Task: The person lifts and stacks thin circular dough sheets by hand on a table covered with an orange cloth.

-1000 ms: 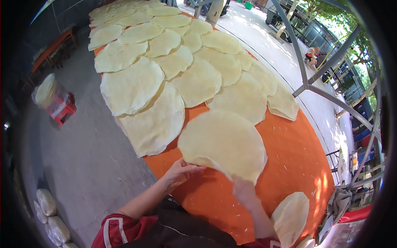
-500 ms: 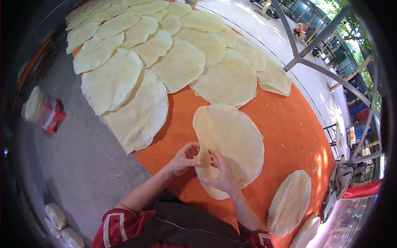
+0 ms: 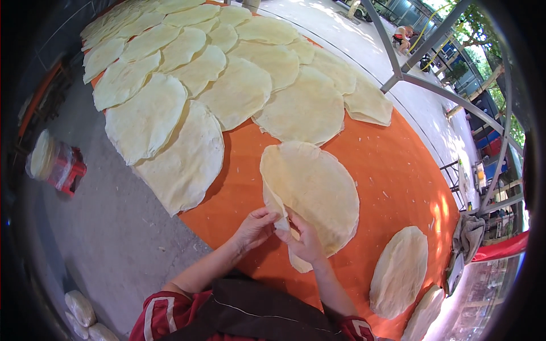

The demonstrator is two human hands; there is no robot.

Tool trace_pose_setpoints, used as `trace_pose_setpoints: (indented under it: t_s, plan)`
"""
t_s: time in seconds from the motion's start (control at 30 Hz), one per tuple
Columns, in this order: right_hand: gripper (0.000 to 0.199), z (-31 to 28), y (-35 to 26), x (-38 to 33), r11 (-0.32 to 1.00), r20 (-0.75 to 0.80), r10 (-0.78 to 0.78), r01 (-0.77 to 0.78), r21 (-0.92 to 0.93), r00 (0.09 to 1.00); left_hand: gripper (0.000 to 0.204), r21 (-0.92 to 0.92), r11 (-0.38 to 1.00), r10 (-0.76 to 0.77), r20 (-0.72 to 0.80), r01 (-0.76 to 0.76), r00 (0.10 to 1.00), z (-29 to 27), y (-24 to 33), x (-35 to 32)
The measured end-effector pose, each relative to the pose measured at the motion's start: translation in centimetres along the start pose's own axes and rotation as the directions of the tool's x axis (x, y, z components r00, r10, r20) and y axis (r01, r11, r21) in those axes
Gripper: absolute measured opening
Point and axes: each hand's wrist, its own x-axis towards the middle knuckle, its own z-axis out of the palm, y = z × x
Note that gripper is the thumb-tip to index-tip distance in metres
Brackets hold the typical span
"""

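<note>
A large, thin, pale round flatbread (image 3: 321,190) lies on the orange tabletop (image 3: 392,176) just in front of me. My left hand (image 3: 256,228) pinches its near left edge between thumb and fingers. Close beside it, my right hand (image 3: 305,241) grips the same edge, which is lifted and folded up between the two hands. The rest of the round stays flat, its near part partly hidden by my right hand. Beyond it, many similar flatbreads (image 3: 236,94) overlap in rows across the far part of the table.
Oval pale dough pieces (image 3: 400,273) lie at the right. A grey cloth (image 3: 467,233) hangs at the table's right edge. On the floor at left stand a bucket (image 3: 41,156) and wrapped bundles (image 3: 79,308). A metal frame (image 3: 392,85) rises beyond; a person (image 3: 402,37) sits far off.
My hands have come closer together along the flatbread's left edge, which is now raised and folded inward. The whole view has shifted slightly.
</note>
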Motion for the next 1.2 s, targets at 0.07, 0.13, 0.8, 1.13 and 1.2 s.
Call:
trace_pose_setpoints:
  t_s: [0.07,0.13,0.8,1.13,1.2]
  plan:
    - [0.039,-0.1,-0.5,0.0,0.933,-0.009,0.300,-0.291,0.213,0.954,0.015,-0.005,1.000,0.021,-0.112,-0.022,0.994,0.6,0.1,-0.1]
    - [0.032,-0.9,0.9,-0.5,0.961,-0.088,0.257,-0.264,-0.083,0.963,0.008,0.079,0.995,0.076,-0.191,-0.062,0.979,0.1,-0.1,-0.4]
    - [0.019,-22.9,-14.5,6.9,0.051,-0.011,-0.349,0.008,-0.999,0.937,0.005,0.508,0.850,0.368,-0.379,-0.142,0.849,-5.6,1.2,-6.1]
    - [0.043,2.5,1.3,-4.6,0.380,0.332,-0.073,0.334,-0.862,0.940,0.037,0.215,0.974,0.163,-0.469,-0.067,0.868,-4.2,1.9,-5.4]
    - [0.044,2.9,0.8,-4.6,0.411,0.304,-0.145,0.337,-0.847,0.941,0.034,0.359,0.932,0.121,-0.438,0.050,0.891,-5.0,2.2,-6.3]
